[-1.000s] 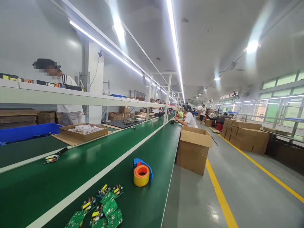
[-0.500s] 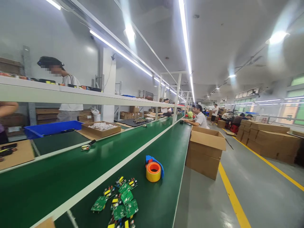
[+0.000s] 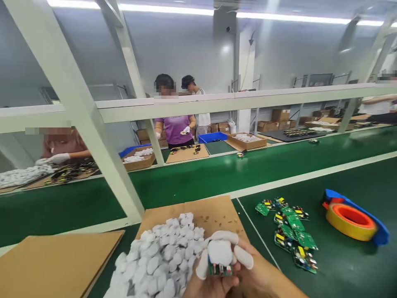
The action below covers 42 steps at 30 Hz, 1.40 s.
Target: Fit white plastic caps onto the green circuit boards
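Note:
Low in the head view, a small green circuit board (image 3: pixel 219 270) with a white pad (image 3: pixel 220 252) on top is held between both hands. My left hand (image 3: pixel 197 278) grips its left side, a white cot on a finger. From the right, my right hand (image 3: pixel 243 258) curls round the board, white cots on its fingertips. Beside the hands lies a large pile of white pads (image 3: pixel 164 252) on a sheet of cardboard (image 3: pixel 214 209). More circuit boards (image 3: pixel 291 227) are heaped to the right on the green bench.
A yellow and orange tape roll in a blue dispenser (image 3: pixel 353 219) lies at the right. Flat cardboard (image 3: pixel 56 260) is at the left. A slanting white post (image 3: pixel 93 136) rises ahead, with a green conveyor (image 3: pixel 192 182) behind it. Co-workers stand beyond, one in a purple shirt (image 3: pixel 176 128).
My view has swung left and down from the aisle to the bench. Both hands, the board they hold and the pad pile have come into view.

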Tool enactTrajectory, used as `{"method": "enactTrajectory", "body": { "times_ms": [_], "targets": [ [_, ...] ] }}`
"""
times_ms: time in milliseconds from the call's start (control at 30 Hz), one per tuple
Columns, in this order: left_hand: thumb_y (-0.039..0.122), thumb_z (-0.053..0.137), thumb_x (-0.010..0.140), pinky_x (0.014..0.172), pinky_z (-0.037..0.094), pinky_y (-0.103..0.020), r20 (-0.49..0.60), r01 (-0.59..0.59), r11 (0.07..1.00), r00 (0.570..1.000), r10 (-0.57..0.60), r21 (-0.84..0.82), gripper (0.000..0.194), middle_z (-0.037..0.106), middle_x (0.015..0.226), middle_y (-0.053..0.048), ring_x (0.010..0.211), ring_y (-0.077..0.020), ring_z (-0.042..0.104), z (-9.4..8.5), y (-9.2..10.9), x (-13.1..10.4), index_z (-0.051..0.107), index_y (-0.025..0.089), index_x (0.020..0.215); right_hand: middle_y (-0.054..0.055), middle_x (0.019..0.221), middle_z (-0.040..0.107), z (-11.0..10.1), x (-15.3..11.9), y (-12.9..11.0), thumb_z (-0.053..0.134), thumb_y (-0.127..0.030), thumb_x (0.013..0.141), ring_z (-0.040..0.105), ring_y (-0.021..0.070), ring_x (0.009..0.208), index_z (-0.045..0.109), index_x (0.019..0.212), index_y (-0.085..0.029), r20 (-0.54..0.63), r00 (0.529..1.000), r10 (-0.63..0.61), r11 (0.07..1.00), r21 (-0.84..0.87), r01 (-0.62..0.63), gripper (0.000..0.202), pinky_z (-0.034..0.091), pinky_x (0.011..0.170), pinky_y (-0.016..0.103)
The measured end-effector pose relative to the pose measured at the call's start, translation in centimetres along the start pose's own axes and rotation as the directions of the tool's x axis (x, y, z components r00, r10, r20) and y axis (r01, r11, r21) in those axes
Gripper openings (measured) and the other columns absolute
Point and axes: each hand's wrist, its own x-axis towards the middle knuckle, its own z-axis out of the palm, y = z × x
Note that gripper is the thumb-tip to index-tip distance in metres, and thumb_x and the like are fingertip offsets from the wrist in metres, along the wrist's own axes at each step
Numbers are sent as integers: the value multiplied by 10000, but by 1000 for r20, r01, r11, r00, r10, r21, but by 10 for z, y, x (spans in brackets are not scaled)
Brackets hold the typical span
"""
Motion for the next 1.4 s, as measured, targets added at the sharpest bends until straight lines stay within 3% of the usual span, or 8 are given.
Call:
{"method": "enactTrajectory", "body": {
  "times_ms": [267,533,700,967,1067,1167,1267,1400],
  "targets": [
    [385,725,678,682,528,-178,-49,33,997,998,-36,-67,307,745,825,-33,746,-134,681,14,-1,4,723,171,899,77,1042,677,3,-2,-4,679,-508,701,553,275,1077,698,964,-246,-61,998,27,994,-103,-34,371,367,980,408],
    [399,732,663,606,517,-204,-104,-15,1000,994,17,14,290,735,765,-35,639,-129,658,14,-6,3,733,192,866,52,894,707,-3,-6,-1,730,-478,652,662,224,707,692,960,-284,-28,999,26,993,-117,-29,366,519,728,387],
    [426,736,646,598,534,-214,-111,5,999,994,-2,32,297,725,789,-26,654,-142,667,20,-5,3,732,202,840,84,1080,666,-9,-10,0,703,-539,658,607,295,1015,682,1004,-279,13,999,-36,982,-188,38,433,511,797,404],
    [388,734,661,581,525,-211,-72,-19,997,997,24,70,263,697,741,-17,635,-111,634,28,0,4,730,187,830,101,1135,628,-8,-8,-10,748,-493,627,583,303,1048,662,1065,-278,68,998,-1,941,-338,24,496,542,676,331],
    [384,724,683,623,507,-233,-86,-28,996,996,36,85,289,700,775,-30,681,-133,633,23,-2,2,723,194,900,114,1171,621,-6,-5,-15,752,-564,579,561,324,1098,628,1132,-259,125,992,-5,924,-379,52,644,479,877,407],
    [342,733,679,679,474,-243,-146,-89,989,984,106,116,315,698,831,-35,725,-139,606,18,-2,0,712,211,964,130,1277,548,-5,-6,-14,757,-653,468,547,346,1128,480,1295,-261,121,991,-60,904,-413,105,956,466,914,431],
    [265,750,649,709,441,-230,-197,-159,979,963,182,124,334,702,865,-24,736,-126,584,16,0,1,708,233,979,117,1334,505,-7,-8,-10,739,-552,618,512,312,1190,418,1336,-290,65,973,-223,725,-655,210,828,449,966,425],
    [250,714,693,740,437,-230,-225,-183,972,951,214,150,310,706,893,-42,845,-152,604,18,1,6,695,204,999,86,1252,593,-13,-8,-9,658,-296,794,552,262,1159,502,1265,-314,311,823,-476,209,-868,449,496,477,965,382]
  ]
}}
